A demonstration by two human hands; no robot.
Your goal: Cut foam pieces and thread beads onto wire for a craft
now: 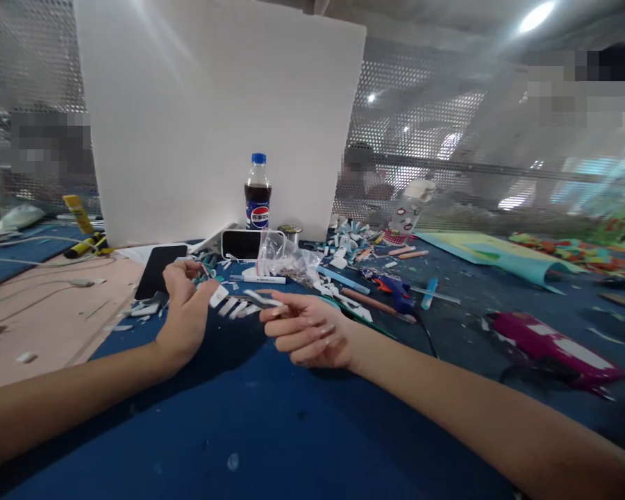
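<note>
1. Head view: a pale strip (263, 300) is pinched by the right hand (310, 330) above the table (271, 430).
2. Fingers of the left hand (186, 309) are curled; whether anything is held cannot be told.
3. Dark drink (257, 193) is held in the bottle (260, 217); contents of the clear bag (285, 257) are blurred.

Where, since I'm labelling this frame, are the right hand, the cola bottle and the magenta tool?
Right hand (314, 330): head view, curled fingers.
Cola bottle (259, 193): head view, above its label.
Magenta tool (565, 345): head view, white patch.
</note>
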